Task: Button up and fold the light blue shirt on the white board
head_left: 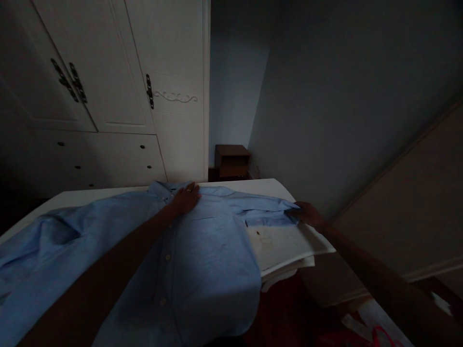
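A light blue button-up shirt (217, 260) lies front side up, spread over a white-covered board or table (271, 243). My left hand (186, 197) rests flat on the shirt beside the collar, near the shoulder, with a ring on one finger. Out to the right, my right hand (306, 213) grips the cuff end of the stretched sleeve (258, 202). The fingers under the cuff are partly hidden. The other sleeve (39, 241) trails loosely to the left, and my left forearm crosses over the shirt's front.
Beyond the board stands a white wardrobe (177, 144) with dark handles. A small brown nightstand (233, 161) sits in the corner by the grey wall (325, 96). At the lower right, blurred items with a red strap (381, 332) lie low down. The room is dim.
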Tool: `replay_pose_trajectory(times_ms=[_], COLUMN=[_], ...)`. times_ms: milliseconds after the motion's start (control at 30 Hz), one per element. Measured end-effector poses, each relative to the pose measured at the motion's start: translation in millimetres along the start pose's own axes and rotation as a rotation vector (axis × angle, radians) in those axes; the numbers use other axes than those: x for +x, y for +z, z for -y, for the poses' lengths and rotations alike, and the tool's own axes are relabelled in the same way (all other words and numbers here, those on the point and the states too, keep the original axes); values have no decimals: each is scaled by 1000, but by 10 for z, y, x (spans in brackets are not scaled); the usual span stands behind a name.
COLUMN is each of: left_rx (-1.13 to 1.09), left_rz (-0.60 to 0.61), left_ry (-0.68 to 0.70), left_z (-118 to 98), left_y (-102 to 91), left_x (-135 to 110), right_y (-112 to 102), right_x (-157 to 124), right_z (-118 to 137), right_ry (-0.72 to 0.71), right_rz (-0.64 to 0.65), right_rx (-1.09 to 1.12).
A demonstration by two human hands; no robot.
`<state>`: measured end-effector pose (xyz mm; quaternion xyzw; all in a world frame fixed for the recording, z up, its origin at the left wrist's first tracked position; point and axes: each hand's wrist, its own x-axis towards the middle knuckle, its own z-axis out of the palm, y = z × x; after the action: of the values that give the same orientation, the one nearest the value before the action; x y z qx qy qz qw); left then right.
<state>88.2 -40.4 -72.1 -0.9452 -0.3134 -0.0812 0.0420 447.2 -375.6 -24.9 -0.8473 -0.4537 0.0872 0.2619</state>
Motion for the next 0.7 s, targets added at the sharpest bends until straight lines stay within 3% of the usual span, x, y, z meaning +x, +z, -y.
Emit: replay_pose_trajectory(times_ms=[167, 267, 367, 433, 567, 700], left_rx=[-32, -60, -76, -77, -87, -114], left_rz=[0, 18, 36, 30, 16, -12], left_ry=[-7, -24, -38, -43, -53, -37], left_z=[-2, -27, -41, -47, -51, -33], left_y=[17, 12, 10, 8, 13, 35], left_x=[-58, -64, -58, -58, -63, -61], right_y=[-670, -983, -1024, -932, -672, -576], right_x=[-183, -279, -397, -507, -757, -869], right_z=[61, 45, -73, -210, -477, -510], right_ry=[-400, -590, -684, -651, -354, -132], right_rz=[-569, -669, -557, -411, -117, -40], right_rx=[-439, -645, -679, -574, -309, -159])
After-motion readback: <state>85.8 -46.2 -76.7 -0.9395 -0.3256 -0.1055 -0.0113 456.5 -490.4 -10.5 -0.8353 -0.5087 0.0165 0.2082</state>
